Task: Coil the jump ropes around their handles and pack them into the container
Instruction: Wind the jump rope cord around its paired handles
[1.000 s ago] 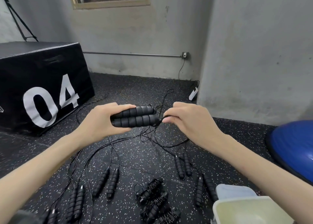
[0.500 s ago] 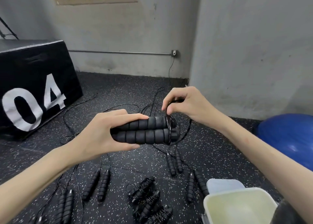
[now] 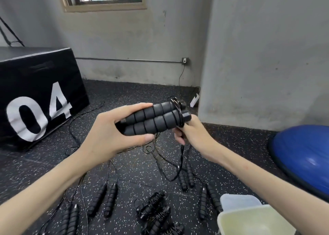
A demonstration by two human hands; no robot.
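Left hand point(image 3: 108, 137) grips two black handles point(image 3: 153, 120) side by side; right hand point(image 3: 190, 135) pinches the thin rope point(image 3: 180, 156) beneath their wrapped ends

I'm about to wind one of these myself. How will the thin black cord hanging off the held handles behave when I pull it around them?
The cord hangs limp below the right hand and lies in loose loops, so probably floppy and tangle-prone. The first turns sit tight near the end of the ribbed handles, so it likely grips there.

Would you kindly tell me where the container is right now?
In the head view the container sits on the floor at the lower right, below the right forearm, with its lid just behind it.
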